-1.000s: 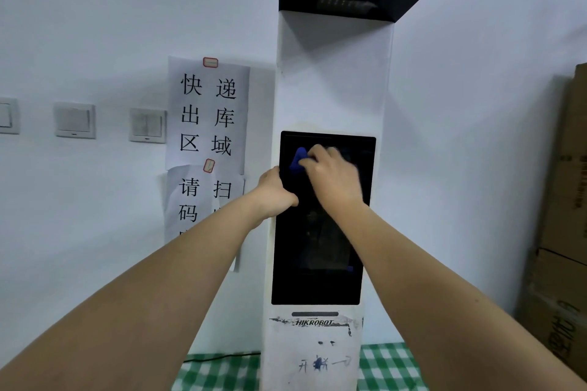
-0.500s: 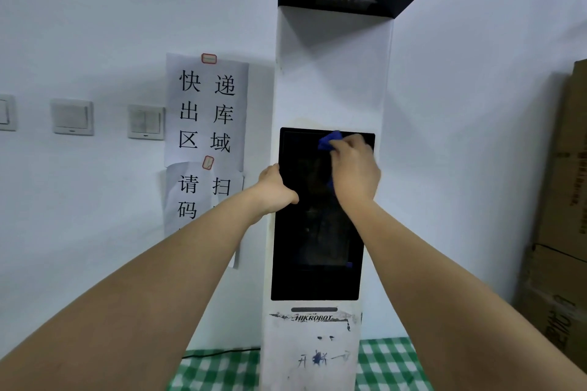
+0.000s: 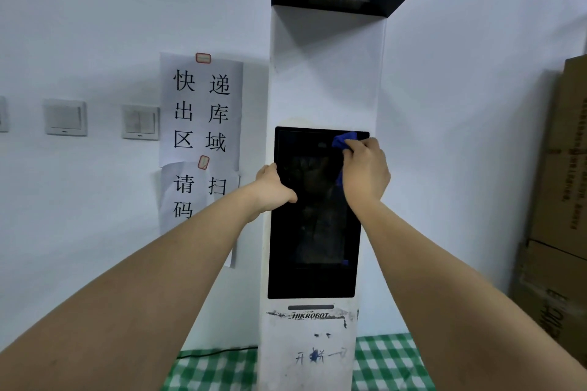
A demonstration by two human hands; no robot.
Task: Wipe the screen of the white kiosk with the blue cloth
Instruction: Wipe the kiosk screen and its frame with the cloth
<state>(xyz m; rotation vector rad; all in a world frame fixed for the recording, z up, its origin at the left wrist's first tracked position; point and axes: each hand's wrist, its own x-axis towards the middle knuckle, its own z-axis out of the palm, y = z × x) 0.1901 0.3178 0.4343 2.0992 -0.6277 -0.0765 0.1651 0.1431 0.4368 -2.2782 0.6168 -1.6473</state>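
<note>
The white kiosk stands upright in front of me with a tall black screen set in its face. My right hand holds the blue cloth bunched under its fingers and presses it against the screen's top right corner. Most of the cloth is hidden beneath the hand; a strip shows by the palm. My left hand grips the kiosk's left edge beside the screen, thumb lying on the glass.
Paper signs with large characters hang on the wall left of the kiosk, beside wall switches. Stacked cardboard boxes stand at the right. A green checked cloth and a black cable lie at the kiosk's foot.
My right hand has slid the blue cloth rightward along the top of the screen, from the upper left to the upper right corner. My left hand has kept its hold.
</note>
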